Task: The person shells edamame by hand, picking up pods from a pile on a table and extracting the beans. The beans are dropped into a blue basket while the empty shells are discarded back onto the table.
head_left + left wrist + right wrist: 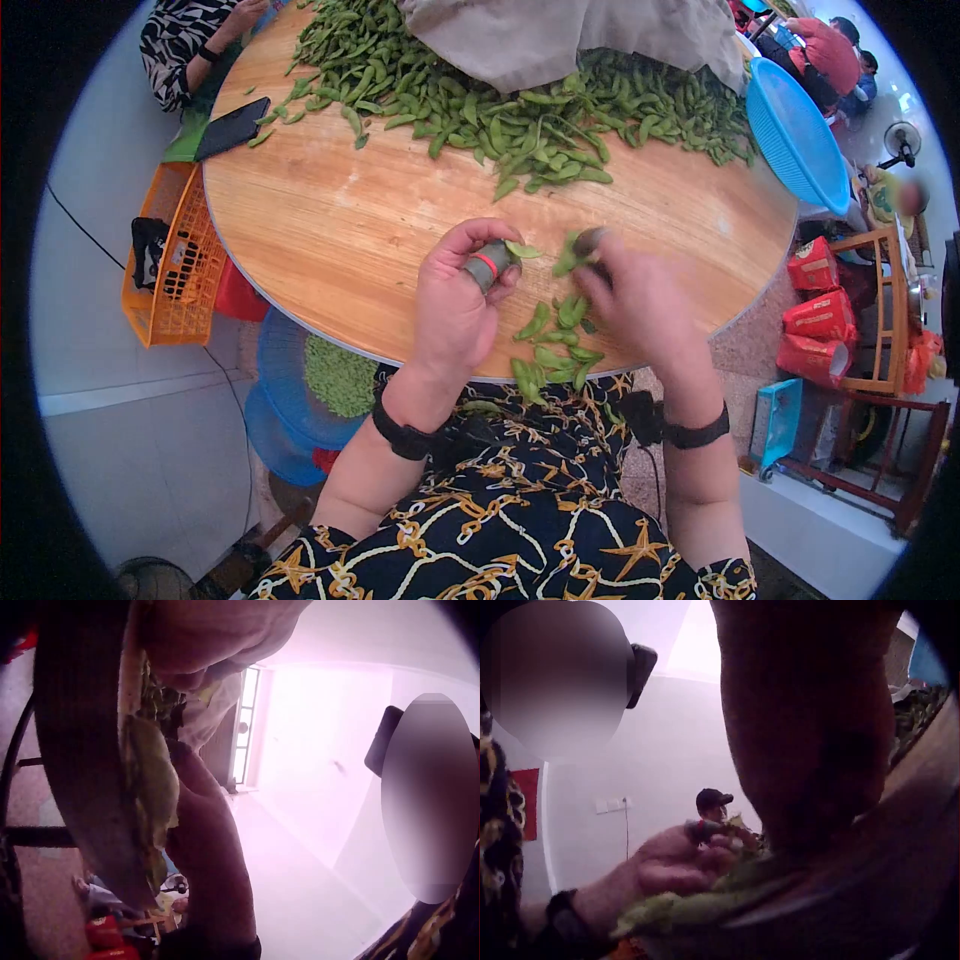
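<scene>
Between the left hand's (462,300) thumb and fingers a green pod (521,249) is pinched; a grey-green cover with a red band (486,267) sits on a finger of that hand. The right hand (640,300), blurred, has its fingers bent at another green pod (566,256) over the wooden table (350,220); whether it grips the pod is unclear. Several loose pods (553,357) lie at the table's near edge, between the forearms. In the right wrist view the left hand (679,859) appears behind blurred pods (682,909).
A large pod heap (430,95), partly under a grey cloth (560,35), covers the far side. A blue basket (797,133) stands at the right edge, a black phone (233,129) at the left. Below left, a blue basket holds shelled beans (340,377). Another person (180,45) sits far left.
</scene>
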{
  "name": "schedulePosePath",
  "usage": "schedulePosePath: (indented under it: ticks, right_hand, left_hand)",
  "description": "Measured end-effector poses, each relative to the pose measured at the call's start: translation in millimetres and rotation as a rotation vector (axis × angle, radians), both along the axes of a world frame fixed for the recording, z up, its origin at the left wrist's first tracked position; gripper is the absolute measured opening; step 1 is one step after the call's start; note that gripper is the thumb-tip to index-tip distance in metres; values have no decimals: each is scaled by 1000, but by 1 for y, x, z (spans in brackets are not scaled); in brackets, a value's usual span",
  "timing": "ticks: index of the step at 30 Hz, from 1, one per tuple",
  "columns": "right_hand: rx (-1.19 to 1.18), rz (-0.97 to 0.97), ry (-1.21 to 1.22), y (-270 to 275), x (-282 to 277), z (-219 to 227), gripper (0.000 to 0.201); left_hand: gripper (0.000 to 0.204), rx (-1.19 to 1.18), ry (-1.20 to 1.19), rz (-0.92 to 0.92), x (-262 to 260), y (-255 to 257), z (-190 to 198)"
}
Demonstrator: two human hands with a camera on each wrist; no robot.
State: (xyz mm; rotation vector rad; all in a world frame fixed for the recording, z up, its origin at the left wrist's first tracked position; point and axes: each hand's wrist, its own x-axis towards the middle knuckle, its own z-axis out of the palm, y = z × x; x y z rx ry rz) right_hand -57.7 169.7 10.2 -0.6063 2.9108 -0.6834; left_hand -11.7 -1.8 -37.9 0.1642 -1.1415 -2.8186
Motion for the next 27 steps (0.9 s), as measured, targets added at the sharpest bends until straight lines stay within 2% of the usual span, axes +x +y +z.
schedulePosePath:
  ticks: [3, 4, 6, 7, 9, 10, 13, 17, 19, 20, 22, 26, 27]
  right_hand:
    - [-190, 336, -190, 10, -6, -7, 20]
    - [-192, 330, -195, 11, -19, -7, 20]
    - [-249, 23, -21, 11, -51, -4, 20]
    - [-249, 16, -18, 12, -67, -7, 20]
    - [-66, -35, 198, 10, -87, -13, 21]
    - [-67, -35, 201, 9, -86, -13, 21]
    - [6, 159, 67, 2, -62, -11, 22]
    - [-97, 109, -4, -2, -12, 8, 21]
    - [41, 228, -65, 0, 6, 9, 19]
    - [41, 226, -62, 0, 11, 7, 19]
    - [58, 256, 18, -1, 17, 1, 18]
    - [19, 200, 25, -3, 18, -5, 17]
    - [-69, 148, 35, 0, 15, -12, 17]
  left_hand:
    - [12, 6, -21, 2, 0, -1, 1]
    - [10, -2, -35, -1, 0, 0, 2]
    - [10, 12, -35, -12, -1, 0, 4]
    - [9, 26, -32, -14, -1, 0, 4]
    - [9, 23, -29, -28, 0, -2, 3]
    - [9, 22, -28, -37, -1, -3, 3]
    - [9, 21, -31, -24, 0, -2, 5]
    - [9, -4, -10, -19, 0, 0, -1]
    - [18, 50, -47, 29, 0, 1, 3]
    - [18, 50, -45, 27, 0, 0, 3]
    - [18, 115, -30, -101, 1, -4, 3]
    - [16, 51, -133, -74, 3, 1, 9]
    - [18, -21, -103, -87, 4, 1, 6]
